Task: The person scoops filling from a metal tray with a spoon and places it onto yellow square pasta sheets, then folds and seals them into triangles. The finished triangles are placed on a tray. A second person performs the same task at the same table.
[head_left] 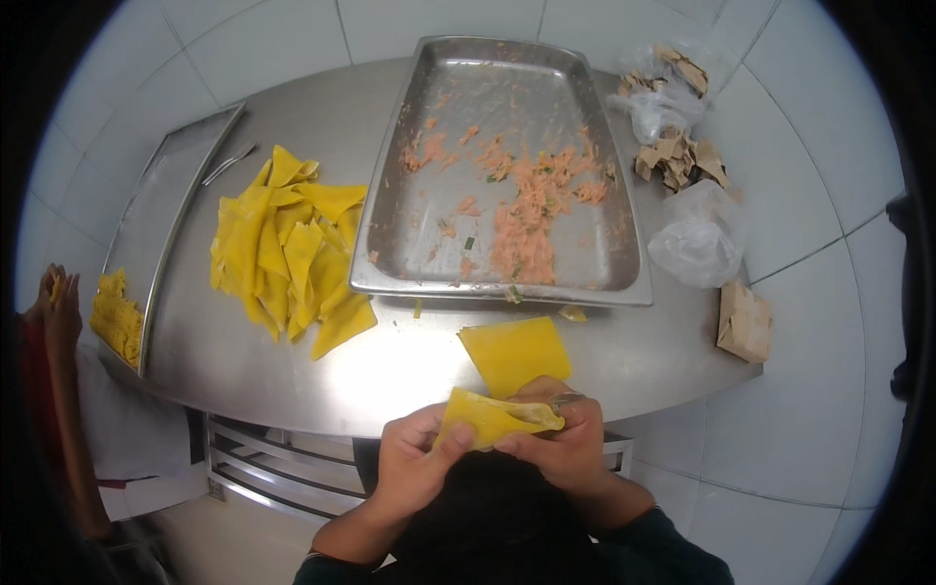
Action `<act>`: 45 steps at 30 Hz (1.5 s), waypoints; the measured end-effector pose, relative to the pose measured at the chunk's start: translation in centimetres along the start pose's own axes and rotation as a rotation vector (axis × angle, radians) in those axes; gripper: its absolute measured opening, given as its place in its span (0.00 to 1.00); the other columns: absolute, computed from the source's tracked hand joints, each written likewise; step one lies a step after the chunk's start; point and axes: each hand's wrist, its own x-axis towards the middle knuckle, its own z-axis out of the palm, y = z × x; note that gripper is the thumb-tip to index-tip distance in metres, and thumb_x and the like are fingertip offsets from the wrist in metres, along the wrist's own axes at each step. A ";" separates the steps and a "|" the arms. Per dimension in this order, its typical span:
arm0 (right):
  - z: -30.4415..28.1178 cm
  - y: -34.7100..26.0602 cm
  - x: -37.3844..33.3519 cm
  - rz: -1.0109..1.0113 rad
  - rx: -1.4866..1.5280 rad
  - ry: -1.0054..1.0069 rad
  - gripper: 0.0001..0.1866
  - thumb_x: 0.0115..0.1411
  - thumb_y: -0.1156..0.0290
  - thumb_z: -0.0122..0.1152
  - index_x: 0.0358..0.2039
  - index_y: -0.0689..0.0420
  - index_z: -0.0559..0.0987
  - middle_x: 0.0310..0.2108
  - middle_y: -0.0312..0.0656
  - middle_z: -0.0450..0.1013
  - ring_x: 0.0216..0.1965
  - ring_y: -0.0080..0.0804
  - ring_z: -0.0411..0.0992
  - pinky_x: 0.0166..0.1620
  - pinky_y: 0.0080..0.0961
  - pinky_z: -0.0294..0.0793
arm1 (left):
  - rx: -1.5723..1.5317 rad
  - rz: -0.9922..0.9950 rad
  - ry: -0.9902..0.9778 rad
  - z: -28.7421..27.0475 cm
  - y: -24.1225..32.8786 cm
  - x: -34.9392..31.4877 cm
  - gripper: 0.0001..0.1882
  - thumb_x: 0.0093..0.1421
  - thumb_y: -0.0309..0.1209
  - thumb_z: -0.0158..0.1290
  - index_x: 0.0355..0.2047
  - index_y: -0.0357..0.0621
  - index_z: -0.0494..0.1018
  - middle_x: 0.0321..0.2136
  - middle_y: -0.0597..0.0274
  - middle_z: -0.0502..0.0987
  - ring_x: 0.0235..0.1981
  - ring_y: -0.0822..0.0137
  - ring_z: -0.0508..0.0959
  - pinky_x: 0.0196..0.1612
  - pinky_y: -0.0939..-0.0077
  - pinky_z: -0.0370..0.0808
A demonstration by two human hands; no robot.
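Between my two hands, in front of the table's near edge, is a folded yellow dough wrapper (pixel 499 417). My left hand (pixel 417 456) pinches its left end with thumb and fingers. At the other end, my right hand (pixel 567 439) has its thumb on the lower edge; a small shiny metal piece shows at its fingers, too little to name. Just beyond the hands lies a flat yellow dough sheet (pixel 517 353). Pink filling with green bits (pixel 531 210) is smeared over the bottom of a deep metal pan (pixel 507 291).
Left of the pan, yellow wrappers (pixel 292 244) lie in a loose heap, with a fork (pixel 229 163) nearby. A shallow tray (pixel 171 190) at the far left holds yellow pieces (pixel 118 317), beside another person's hands (pixel 60 302). Plastic bags (pixel 695 234), torn brown paper and a brown package (pixel 744 324) line the right edge.
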 end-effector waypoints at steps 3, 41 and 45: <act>0.4 0.5 -0.3 0.022 -0.011 0.055 0.16 0.54 0.75 0.75 0.43 0.65 0.84 0.37 0.43 0.77 0.37 0.26 0.76 0.41 0.20 0.73 | 0.162 0.033 -0.033 0.2 0.0 -0.1 0.14 0.66 0.32 0.59 0.44 0.31 0.79 0.33 0.58 0.83 0.33 0.75 0.79 0.39 0.81 0.76; -1.0 -0.2 0.5 -0.156 -0.273 0.064 0.09 0.43 0.81 0.75 0.28 0.61 0.86 0.26 0.42 0.77 0.27 0.30 0.76 0.32 0.22 0.72 | 0.485 0.121 -0.075 -2.1 0.1 -0.3 0.13 0.63 0.26 0.61 0.47 0.36 0.80 0.32 0.56 0.85 0.34 0.75 0.82 0.39 0.80 0.78; -0.8 -0.5 0.7 -0.104 -0.336 -0.108 0.10 0.43 0.81 0.74 0.30 0.60 0.86 0.29 0.42 0.76 0.27 0.28 0.76 0.31 0.19 0.71 | 0.477 0.104 -0.161 -1.8 0.8 -0.2 0.13 0.62 0.30 0.63 0.46 0.42 0.82 0.32 0.58 0.85 0.31 0.77 0.81 0.38 0.79 0.77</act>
